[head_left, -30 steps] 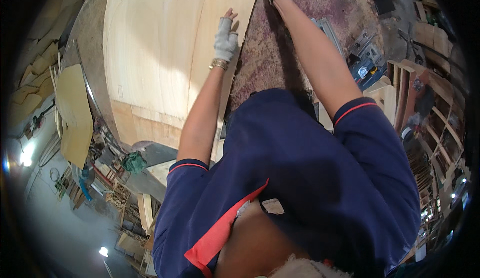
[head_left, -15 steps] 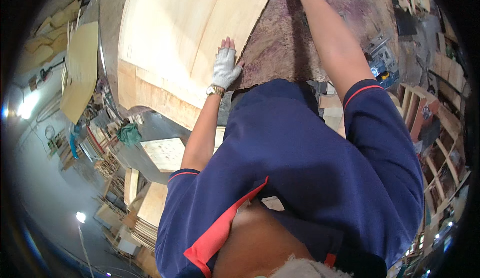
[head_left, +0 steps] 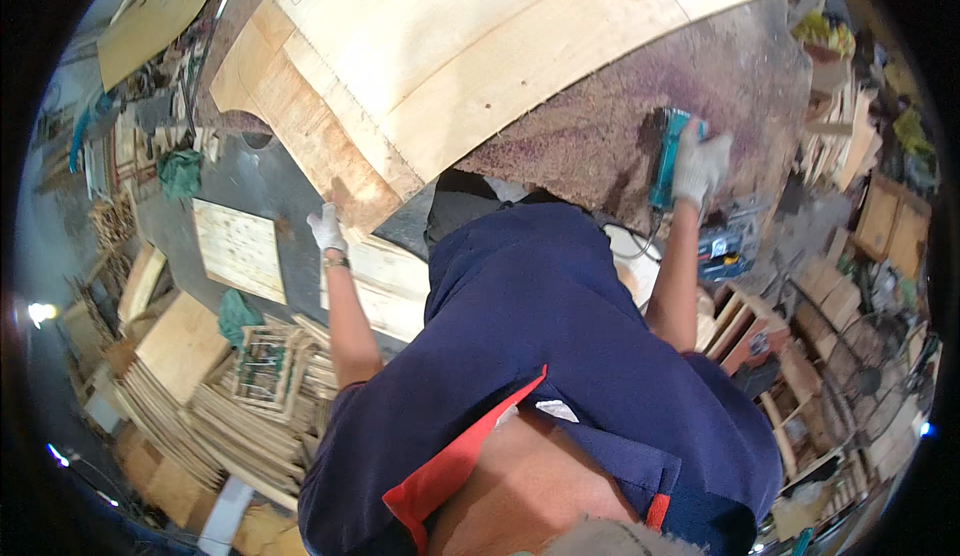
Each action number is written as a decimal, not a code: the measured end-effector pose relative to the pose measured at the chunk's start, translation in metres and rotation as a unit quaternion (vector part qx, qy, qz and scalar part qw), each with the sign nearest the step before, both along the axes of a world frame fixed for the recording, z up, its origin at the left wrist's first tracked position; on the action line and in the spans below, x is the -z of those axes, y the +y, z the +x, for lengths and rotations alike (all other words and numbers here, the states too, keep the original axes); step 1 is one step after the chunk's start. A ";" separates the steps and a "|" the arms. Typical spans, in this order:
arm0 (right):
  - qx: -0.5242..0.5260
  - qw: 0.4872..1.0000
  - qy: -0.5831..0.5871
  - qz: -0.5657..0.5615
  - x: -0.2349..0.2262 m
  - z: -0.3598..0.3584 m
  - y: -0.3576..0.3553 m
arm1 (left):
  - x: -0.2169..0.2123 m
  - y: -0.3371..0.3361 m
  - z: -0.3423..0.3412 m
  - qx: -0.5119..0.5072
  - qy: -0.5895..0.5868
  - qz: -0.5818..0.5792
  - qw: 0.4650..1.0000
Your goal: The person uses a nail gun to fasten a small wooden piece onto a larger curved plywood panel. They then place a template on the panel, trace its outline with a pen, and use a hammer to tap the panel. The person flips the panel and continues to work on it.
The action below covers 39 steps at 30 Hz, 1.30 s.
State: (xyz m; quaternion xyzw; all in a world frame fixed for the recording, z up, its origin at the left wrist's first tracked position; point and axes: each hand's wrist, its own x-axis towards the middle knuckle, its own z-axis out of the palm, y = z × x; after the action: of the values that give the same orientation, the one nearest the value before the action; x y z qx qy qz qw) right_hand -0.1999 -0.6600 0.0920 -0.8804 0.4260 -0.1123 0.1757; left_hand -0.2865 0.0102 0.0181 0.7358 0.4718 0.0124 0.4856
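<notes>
A wide pale plywood sheet (head_left: 480,46) lies over a browner board (head_left: 300,116) on the worktable. My left hand (head_left: 327,229), in a light fingerless-looking glove, is at the near left edge of the brown board. Its fingers are apart; whether they touch the edge is hard to make out. On the right, my right hand (head_left: 702,164), gloved too and slightly blurred, is closed on a teal corded power tool (head_left: 668,156). That tool rests on the stained tabletop (head_left: 600,106), its cord running toward me.
A blue and black power tool (head_left: 728,251) sits at the table's right edge. Low on the left are stacked plywood pieces (head_left: 180,346), a spotted panel (head_left: 238,249) and a green cloth (head_left: 180,173). Wooden frames and offcuts (head_left: 745,331) crowd the right.
The view has turned and shifted. My left hand has gone from flat on the plywood to the brown board's edge. My right hand has come back from the far side to the teal tool.
</notes>
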 end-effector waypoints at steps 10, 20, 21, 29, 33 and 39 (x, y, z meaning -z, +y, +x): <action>-0.058 0.990 0.093 0.086 0.005 -0.020 0.028 | 0.088 0.043 -0.011 0.069 -0.096 -0.333 0.935; -0.264 0.913 0.039 0.309 -0.110 0.159 0.140 | 0.010 -0.012 0.002 0.000 -0.096 -0.314 0.945; -0.285 0.901 0.063 0.321 -0.114 0.179 0.155 | 0.004 -0.014 0.004 0.000 -0.091 -0.311 0.946; -0.314 0.884 0.137 0.319 -0.111 0.262 0.210 | -0.015 -0.018 0.002 -0.043 -0.075 -0.312 0.946; -0.315 0.882 0.137 0.323 -0.106 0.268 0.211 | -0.014 -0.017 0.001 -0.030 -0.086 -0.297 0.950; -0.322 0.889 0.147 0.292 -0.101 0.267 0.219 | -0.016 -0.020 0.001 -0.045 -0.093 -0.290 0.951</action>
State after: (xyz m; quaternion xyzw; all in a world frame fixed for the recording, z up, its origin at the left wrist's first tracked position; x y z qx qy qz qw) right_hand 0.0666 -0.4413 0.1934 -0.8845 0.1539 0.2109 0.3866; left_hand -0.2851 -0.0101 0.0343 0.5370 0.4402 -0.0343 0.7188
